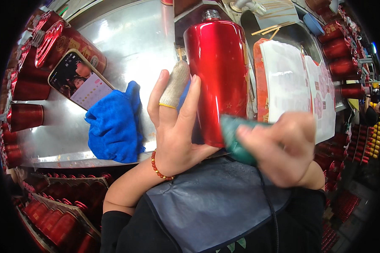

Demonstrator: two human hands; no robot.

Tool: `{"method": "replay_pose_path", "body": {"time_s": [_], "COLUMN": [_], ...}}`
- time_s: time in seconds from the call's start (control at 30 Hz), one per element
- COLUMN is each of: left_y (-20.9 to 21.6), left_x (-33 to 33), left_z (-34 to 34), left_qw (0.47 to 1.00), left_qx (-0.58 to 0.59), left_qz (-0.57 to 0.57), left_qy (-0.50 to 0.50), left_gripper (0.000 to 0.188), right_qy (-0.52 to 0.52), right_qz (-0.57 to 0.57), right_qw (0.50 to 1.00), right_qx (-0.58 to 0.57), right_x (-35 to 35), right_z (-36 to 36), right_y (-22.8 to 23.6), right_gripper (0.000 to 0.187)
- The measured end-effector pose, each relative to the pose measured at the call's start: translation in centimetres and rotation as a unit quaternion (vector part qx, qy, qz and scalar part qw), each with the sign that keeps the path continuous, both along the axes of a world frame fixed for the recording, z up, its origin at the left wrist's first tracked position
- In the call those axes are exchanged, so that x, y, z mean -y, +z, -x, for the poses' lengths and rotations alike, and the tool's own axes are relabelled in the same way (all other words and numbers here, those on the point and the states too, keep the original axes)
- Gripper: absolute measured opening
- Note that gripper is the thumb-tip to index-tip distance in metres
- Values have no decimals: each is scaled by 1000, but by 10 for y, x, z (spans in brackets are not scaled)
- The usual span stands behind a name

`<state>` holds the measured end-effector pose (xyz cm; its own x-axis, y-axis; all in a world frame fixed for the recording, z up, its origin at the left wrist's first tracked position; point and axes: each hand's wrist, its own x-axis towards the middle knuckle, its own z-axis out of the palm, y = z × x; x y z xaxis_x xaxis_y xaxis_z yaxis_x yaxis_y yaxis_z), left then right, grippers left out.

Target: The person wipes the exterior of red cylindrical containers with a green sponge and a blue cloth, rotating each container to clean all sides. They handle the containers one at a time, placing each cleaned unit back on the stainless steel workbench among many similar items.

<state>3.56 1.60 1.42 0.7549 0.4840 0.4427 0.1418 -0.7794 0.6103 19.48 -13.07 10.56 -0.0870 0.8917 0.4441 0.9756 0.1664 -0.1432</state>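
Observation:
A glossy red bottle (217, 76) lies before me, its clear threaded neck pointing away. My left hand (175, 122) rests along its left side with the fingers stretched and spread, the thumb at the base end. One of those fingers wears a knitted cover (175, 84) with a yellow edge. At the bottle's lower right, my right hand (285, 147), smeared by motion, grips a smooth dark green piece (238, 139). Its kind is unclear, and it touches or nearly touches the bottle. A crumpled blue cloth (114, 124) lies left of my left hand.
A lit phone (78, 78) leans against a red container (82, 48) on the metal table (131, 46). White printed sheets (283, 76) lie right of the bottle. Red containers (61, 227) fill racks around me, and a blue bowl (313, 24) stands at the back right.

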Motion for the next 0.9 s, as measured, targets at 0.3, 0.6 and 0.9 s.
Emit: {"method": "replay_pose_path", "body": {"time_s": [0.3,0.6,0.9], "left_y": [-1,-2,-1], "left_x": [-7,-19,-20], "left_z": [-4,-3,-2], "left_qw": [999,993,988], "left_qx": [15,-45,-74], "left_qz": [28,50,74], "left_qy": [-24,-102,-117], "left_gripper": [114,114,119], "right_qy": [143,201,-82], "right_qz": [60,189,-4], "right_qw": [987,933,986], "right_qx": [-47,-230,-148], "right_x": [-4,8,-13], "right_z": [17,7,-40], "right_y": [4,-11,9], "right_gripper": [34,35,35]}}
